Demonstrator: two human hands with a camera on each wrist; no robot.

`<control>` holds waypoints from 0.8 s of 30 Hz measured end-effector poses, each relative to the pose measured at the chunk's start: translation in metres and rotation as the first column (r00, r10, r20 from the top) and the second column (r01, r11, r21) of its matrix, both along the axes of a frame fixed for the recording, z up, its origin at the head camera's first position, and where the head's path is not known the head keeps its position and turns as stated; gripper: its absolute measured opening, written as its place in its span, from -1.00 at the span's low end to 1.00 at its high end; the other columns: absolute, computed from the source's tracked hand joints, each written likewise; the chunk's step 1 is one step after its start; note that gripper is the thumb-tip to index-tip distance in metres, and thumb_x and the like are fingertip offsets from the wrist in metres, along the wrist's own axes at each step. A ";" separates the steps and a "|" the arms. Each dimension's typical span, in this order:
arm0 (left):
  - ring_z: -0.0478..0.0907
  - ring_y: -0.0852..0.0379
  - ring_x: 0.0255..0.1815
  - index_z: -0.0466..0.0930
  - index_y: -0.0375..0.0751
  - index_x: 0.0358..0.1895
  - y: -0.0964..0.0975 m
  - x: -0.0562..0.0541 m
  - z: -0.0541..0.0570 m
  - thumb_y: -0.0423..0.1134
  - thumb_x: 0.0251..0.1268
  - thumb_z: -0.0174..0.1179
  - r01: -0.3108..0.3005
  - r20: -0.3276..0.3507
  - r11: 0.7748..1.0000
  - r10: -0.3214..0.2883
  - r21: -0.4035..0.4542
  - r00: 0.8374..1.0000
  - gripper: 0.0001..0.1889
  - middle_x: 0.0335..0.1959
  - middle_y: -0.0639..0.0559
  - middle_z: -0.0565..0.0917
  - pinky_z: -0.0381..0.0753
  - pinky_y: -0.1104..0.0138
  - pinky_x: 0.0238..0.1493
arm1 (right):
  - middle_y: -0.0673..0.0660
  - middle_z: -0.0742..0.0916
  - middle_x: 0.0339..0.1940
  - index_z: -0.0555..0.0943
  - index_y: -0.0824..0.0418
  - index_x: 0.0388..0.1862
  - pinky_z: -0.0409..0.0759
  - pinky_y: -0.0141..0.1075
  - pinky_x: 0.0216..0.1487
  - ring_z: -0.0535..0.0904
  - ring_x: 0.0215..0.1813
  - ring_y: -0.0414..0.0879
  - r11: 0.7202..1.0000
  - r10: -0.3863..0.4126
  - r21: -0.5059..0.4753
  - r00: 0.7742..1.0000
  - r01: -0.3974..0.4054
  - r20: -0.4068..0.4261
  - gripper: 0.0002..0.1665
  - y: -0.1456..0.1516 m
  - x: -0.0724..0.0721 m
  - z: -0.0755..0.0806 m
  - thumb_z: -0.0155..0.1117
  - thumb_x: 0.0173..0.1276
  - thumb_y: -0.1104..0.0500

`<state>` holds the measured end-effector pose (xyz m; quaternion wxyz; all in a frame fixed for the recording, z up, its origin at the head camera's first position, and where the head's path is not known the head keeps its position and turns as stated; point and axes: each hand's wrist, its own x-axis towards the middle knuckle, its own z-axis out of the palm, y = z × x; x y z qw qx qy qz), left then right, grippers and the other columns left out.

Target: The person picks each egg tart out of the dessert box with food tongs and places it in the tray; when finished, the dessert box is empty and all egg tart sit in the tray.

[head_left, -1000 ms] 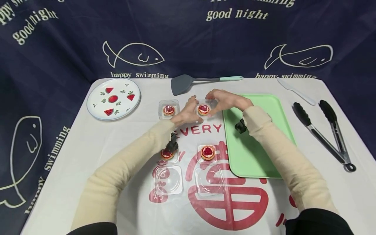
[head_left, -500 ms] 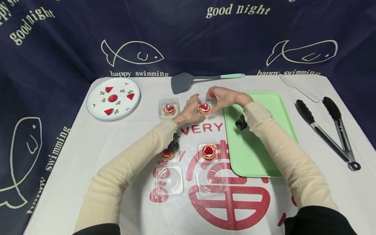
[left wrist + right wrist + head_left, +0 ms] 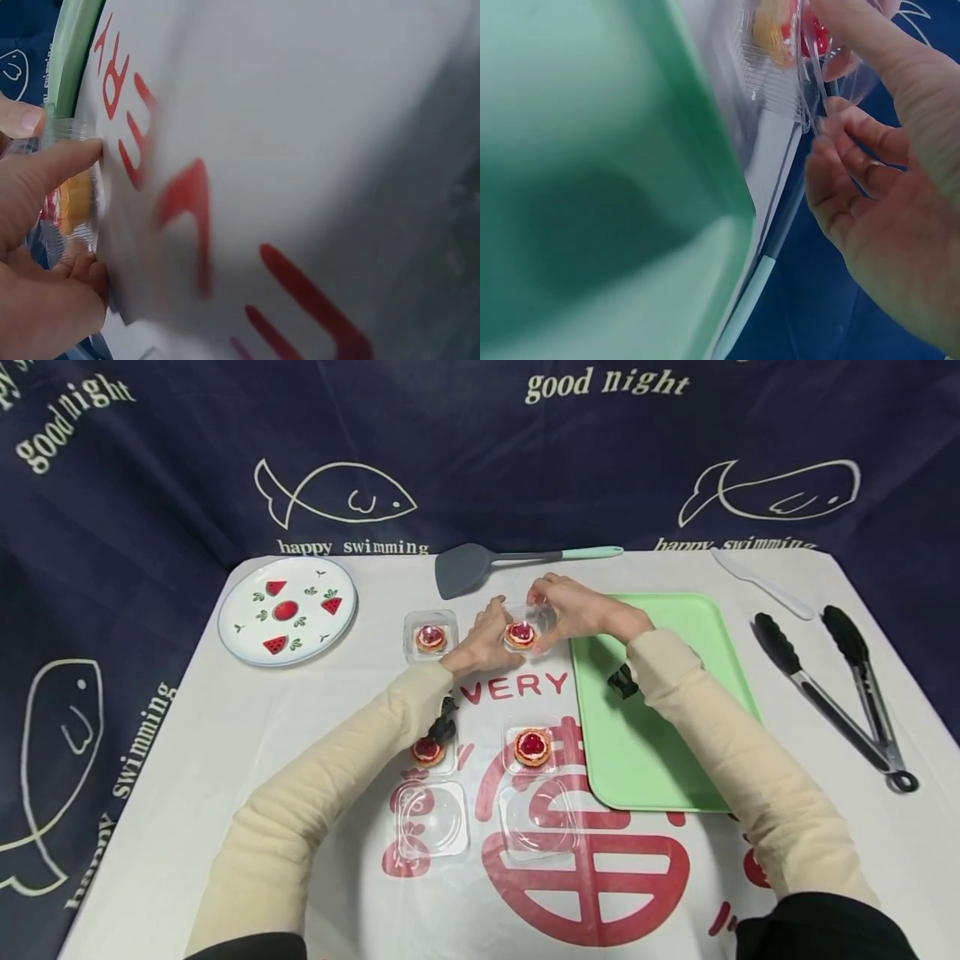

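Observation:
A small clear plastic box (image 3: 517, 653) with a red-topped tart (image 3: 521, 634) inside stands at the back middle of the table. My left hand (image 3: 484, 639) holds its left side, thumb and fingers spread round it. The right hand (image 3: 576, 607) pinches the rim at the box's right side, where the right wrist view shows two clear plastic edges (image 3: 819, 82) close together. Left of my hands stands another clear box (image 3: 409, 652) with a tart. Nearer me, a third tart (image 3: 532, 747) sits in a box with its lid (image 3: 538, 817) folded open. A further tart (image 3: 429, 753) is partly hidden by the left wrist camera.
A green tray (image 3: 637, 760) lies close on the right, under my right forearm. Tongs (image 3: 840, 718) and a white plastic knife (image 3: 772, 589) lie beyond it. A spatula (image 3: 465, 570) lies along the back edge, and a watermelon-patterned plate (image 3: 307, 631) stands at the back left.
Both hands stay at the same back box, with only slight shifts of the fingers. The right forearm has moved a little to the right.

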<state>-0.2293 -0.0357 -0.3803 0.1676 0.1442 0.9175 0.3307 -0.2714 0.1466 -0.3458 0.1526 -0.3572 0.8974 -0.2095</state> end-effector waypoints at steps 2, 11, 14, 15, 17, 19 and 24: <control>0.23 -0.13 0.34 -0.22 -0.45 0.48 -0.001 -0.001 0.001 -0.31 0.01 0.45 0.013 0.014 1.000 -0.013 -0.004 1.000 0.11 0.27 -0.22 0.35 0.27 0.12 0.40 | 0.32 0.53 0.00 0.46 0.43 0.03 0.39 -0.03 0.17 0.39 0.06 0.13 1.000 -0.005 -0.002 1.000 0.005 -0.020 -0.20 0.000 0.003 0.001 0.66 -0.10 0.10; -0.14 -0.18 0.56 -0.43 -0.46 0.50 -0.007 0.002 0.012 -0.30 -0.08 0.51 0.081 0.010 0.996 -0.082 0.030 0.997 0.29 0.53 -0.39 -0.18 -0.04 0.23 0.54 | 0.30 0.51 0.00 0.43 0.39 0.04 0.37 -0.02 0.20 0.36 0.09 0.15 0.999 -0.021 -0.035 0.996 0.018 -0.085 -0.20 0.003 0.014 0.005 0.65 -0.07 0.08; 0.00 -0.16 0.52 -0.37 -0.41 0.52 -0.011 0.005 0.016 -0.31 -0.07 0.51 0.080 -0.067 0.995 -0.076 0.058 0.995 0.27 0.47 -0.41 -0.04 0.03 0.26 0.52 | 0.29 0.51 0.02 0.40 0.37 0.09 0.37 -0.03 0.20 0.36 0.09 0.13 0.999 -0.031 -0.036 0.995 0.028 -0.097 -0.18 0.004 0.017 0.007 0.62 -0.03 0.05; 0.04 -0.15 0.50 -0.31 -0.39 0.53 -0.012 0.005 0.018 -0.32 -0.06 0.50 0.084 -0.098 0.994 -0.077 0.070 0.992 0.23 0.44 -0.40 0.01 0.06 0.26 0.52 | 0.30 0.51 0.03 0.39 0.38 0.10 0.37 -0.03 0.20 0.37 0.09 0.13 0.999 -0.034 -0.041 0.994 0.029 -0.104 -0.17 0.004 0.018 0.008 0.62 -0.02 0.03; 0.11 -0.12 0.45 -0.17 -0.36 0.52 -0.015 0.006 0.021 -0.33 -0.03 0.49 0.108 -0.168 0.991 -0.095 0.075 0.981 0.14 0.40 -0.35 0.09 0.11 0.27 0.50 | 0.31 0.51 0.05 0.37 0.39 0.13 0.37 -0.02 0.21 0.38 0.10 0.14 0.998 -0.038 -0.053 0.992 0.032 -0.121 -0.14 0.003 0.020 0.009 0.60 0.00 0.01; 0.14 -0.09 0.43 -0.05 -0.36 0.50 -0.018 0.006 0.024 -0.32 0.00 0.48 0.136 -0.233 0.988 -0.117 0.070 0.966 0.05 0.39 -0.31 0.14 0.13 0.28 0.49 | 0.31 0.51 0.06 0.36 0.40 0.15 0.37 -0.02 0.22 0.39 0.12 0.14 0.997 -0.047 -0.070 0.990 0.038 -0.135 -0.11 0.002 0.021 0.011 0.60 0.01 -0.02; 0.21 -0.10 0.39 0.07 -0.41 0.45 -0.021 0.008 0.029 -0.26 0.06 0.46 0.176 -0.335 0.984 -0.165 0.003 0.928 -0.06 0.34 -0.28 0.25 0.17 0.27 0.47 | 0.32 0.51 0.09 0.33 0.41 0.20 0.39 -0.04 0.23 0.41 0.13 0.13 0.991 -0.055 -0.130 0.990 0.038 -0.131 -0.08 0.001 0.026 0.016 0.60 0.02 -0.01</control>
